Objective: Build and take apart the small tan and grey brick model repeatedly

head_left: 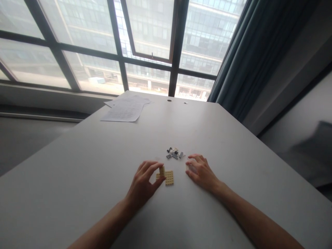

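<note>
Between the thumb and index finger of my left hand is a small tan brick piece, held upright. Just right of it, a tan studded plate lies flat on the table, and another tan part shows behind the held piece. My right hand rests on the table to the right of the plate, fingers curved and apart; a pale, whitish thing shows between its thumb and fingers, too indistinct to name. Beyond both hands sits a loose pile of small grey, black and white bricks.
The white table stretches away to a large window. Printed paper sheets lie at its far left. Two small round spots, one dark, are near the far edge. A blue-grey curtain hangs at the right.
</note>
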{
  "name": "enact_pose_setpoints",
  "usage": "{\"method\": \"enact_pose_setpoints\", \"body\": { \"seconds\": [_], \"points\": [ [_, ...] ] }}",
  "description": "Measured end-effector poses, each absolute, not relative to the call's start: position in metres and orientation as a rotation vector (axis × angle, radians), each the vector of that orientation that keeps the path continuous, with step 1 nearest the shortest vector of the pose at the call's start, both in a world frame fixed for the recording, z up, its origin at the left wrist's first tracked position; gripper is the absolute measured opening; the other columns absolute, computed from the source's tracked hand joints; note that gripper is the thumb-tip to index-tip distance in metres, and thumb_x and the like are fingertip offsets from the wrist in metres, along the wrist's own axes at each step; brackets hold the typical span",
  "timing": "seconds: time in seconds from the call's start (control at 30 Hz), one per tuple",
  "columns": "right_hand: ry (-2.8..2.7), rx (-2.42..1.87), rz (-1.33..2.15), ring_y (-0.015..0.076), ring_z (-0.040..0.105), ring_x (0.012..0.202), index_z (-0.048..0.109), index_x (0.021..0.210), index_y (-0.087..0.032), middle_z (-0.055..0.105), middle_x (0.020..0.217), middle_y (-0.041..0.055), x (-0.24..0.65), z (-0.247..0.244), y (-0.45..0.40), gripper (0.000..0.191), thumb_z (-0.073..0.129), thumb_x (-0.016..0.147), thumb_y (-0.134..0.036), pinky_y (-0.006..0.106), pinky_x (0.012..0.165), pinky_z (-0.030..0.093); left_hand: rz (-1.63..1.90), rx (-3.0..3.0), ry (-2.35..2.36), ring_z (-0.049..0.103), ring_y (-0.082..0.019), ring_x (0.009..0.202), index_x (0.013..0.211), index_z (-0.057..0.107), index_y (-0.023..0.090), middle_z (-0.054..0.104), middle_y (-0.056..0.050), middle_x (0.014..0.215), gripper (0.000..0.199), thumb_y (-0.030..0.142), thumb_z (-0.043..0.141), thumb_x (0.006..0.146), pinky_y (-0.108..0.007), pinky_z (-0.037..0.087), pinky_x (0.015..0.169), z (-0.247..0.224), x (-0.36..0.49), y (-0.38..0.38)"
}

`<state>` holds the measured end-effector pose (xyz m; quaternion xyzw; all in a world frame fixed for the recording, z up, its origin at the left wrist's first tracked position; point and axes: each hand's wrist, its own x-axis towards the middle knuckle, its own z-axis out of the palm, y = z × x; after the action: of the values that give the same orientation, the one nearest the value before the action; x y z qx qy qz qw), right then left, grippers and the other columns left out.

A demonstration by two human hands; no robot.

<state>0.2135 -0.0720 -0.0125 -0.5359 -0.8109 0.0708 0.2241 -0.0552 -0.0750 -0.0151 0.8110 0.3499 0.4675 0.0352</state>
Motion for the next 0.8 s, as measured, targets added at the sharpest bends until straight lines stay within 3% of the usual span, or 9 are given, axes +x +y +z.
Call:
{"method": "enact_pose_setpoints", "body": {
  "seconds": [0.3,0.8],
  "points": [
    [-2.22,-1.482,0.212,0.0255,0.041,0.121,0.061,0.112,-0.021,0.054,0.126,0.0098,0.2144,-0.0128,-0.0727,0.032,0.064,0.08,-0.028,0.044,0.101,0.032,1.395,2.499,1.074,0.058,-0.021,0.094,0.104,0.056,0.02,0.062,-0.008,0.099,0.025,0.018,0.063,0.08,-0.036,0.049,0.083,-0.015,-0.0552,-0.0738],
    [-2.266,-1.43,0.252,0.0243,0.043,0.12,0.061,0.109,-0.019,0.056,0.123,0.0101,0.2119,-0.0125,-0.0736,0.024,0.056,0.085,-0.022,0.043,0.102,0.032,1.364,2.372,1.084,0.062,-0.02,0.101,0.107,0.055,0.021,0.066,-0.007,0.106,0.027,0.018,0.062,0.081,-0.035,0.05,0.089,-0.018,-0.0554,-0.076]
  ]
}}
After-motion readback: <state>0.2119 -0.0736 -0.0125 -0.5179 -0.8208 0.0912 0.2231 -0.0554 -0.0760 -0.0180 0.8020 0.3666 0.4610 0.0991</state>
